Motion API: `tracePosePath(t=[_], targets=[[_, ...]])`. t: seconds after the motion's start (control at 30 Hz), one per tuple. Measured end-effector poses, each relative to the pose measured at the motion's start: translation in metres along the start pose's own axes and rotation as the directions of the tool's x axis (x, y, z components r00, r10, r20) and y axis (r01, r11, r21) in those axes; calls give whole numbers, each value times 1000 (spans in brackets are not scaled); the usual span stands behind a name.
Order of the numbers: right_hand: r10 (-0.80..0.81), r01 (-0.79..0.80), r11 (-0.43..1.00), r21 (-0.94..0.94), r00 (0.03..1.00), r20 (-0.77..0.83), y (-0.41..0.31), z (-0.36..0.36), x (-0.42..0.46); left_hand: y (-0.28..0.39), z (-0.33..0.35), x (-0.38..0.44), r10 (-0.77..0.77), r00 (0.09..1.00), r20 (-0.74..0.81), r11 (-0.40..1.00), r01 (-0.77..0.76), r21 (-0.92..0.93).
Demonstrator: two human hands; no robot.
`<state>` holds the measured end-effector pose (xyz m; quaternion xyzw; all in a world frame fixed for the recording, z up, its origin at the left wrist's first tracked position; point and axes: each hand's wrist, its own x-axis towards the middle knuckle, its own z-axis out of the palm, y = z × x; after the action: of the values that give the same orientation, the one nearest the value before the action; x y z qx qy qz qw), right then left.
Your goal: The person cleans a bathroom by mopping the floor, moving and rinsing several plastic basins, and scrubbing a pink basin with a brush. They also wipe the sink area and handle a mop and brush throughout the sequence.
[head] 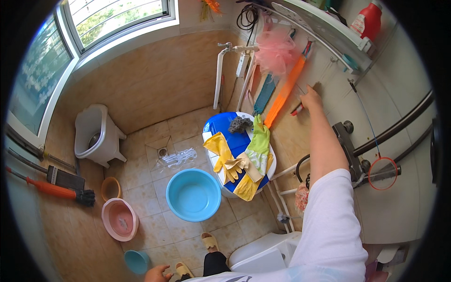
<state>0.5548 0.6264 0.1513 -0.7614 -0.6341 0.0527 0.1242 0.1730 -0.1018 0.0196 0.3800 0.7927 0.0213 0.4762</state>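
My right hand (312, 100) reaches out to the tiled wall, its fingers curled round a small red-and-white object (297, 109) whose far end is hidden in the grip. Left of it an orange strap-like bath scrubber (287, 90) and a pink mesh bath puff (275, 49) hang. Low at the bottom edge, my left hand (158, 274) is empty with its fingers apart. Below the scrubbers stands a blue-and-white lidded appliance (211, 127), perhaps a small washing machine. On its top lie yellow rubber gloves (220, 151), a green rubber glove (260, 135) and a grey scouring pad (240, 124).
A blue basin (193, 195) sits on the floor before me, near a floor drain (162, 152). To the left are a white plastic tub (93, 132), a pink basin (119, 220) and a teal bucket (136, 261). A toilet (260, 252) stands close by my legs.
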Motion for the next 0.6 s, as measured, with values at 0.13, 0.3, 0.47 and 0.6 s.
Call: tracePosePath(t=[0.13,0.3,0.47,0.6], targets=[[-20,6,997,-76,982,-190,-13,2,-22,12,-8,-3,6,1000,4,1000,-7,13],[-175,193,981,-37,774,-609,-11,-34,-32,23,-21,-2,-53,995,85,967,72,-243],[-506,460,841,-287,476,-720,-41,-69,-35,-1,-8,4,34,999,-24,999,-34,12],[-616,466,777,-425,417,-668,-54,-84,-22,-6,-4,10,42,999,-20,998,-41,50]])
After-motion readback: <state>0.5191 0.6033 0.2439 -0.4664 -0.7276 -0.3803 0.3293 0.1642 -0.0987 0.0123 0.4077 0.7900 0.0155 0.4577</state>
